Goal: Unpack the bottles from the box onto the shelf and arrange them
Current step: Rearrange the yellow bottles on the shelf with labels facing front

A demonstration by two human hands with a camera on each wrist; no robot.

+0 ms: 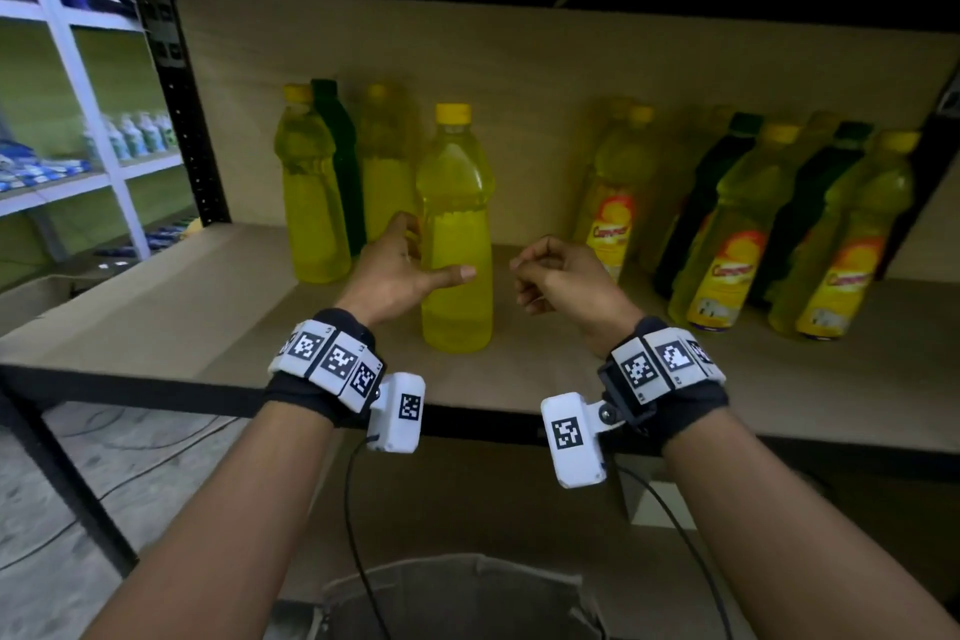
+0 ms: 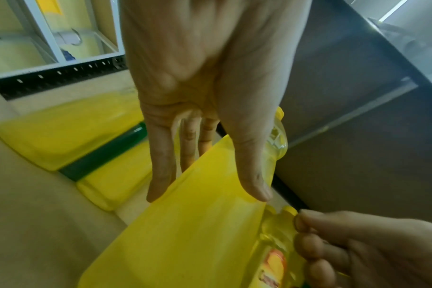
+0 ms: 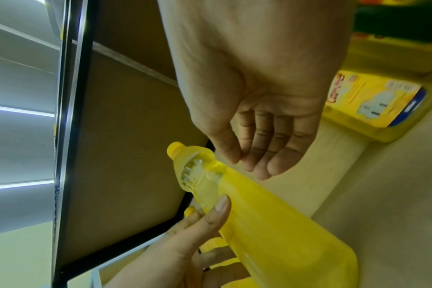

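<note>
One yellow bottle [image 1: 456,229] stands upright near the front of the shelf [image 1: 156,322], full of clear yellow liquid almost to its neck, with a yellow cap on top. The left hand [image 1: 395,270] is at its left side with the fingers straight, reaching behind it, and the thumb stretched across its front; the grip looks loose, and whether the fingers touch the plastic cannot be told. The right hand [image 1: 566,276] hovers just right of the bottle, apart from it, fingers loosely curled and holding nothing.

Behind and to the left stand two more yellow bottles [image 1: 311,182] with a dark green bottle [image 1: 340,156] between them, all upright against the back panel. To the right, well apart from the front one, is a row of labelled yellow bottles [image 1: 727,234] with dark green ones among them; their labels face forward. All appear filled.

Below the shelf edge, at the bottom of the head view, the grey rim of an open container [image 1: 457,582] shows; its contents cannot be seen. A blue-and-white rack [image 1: 104,130] with small packs stands far left.
</note>
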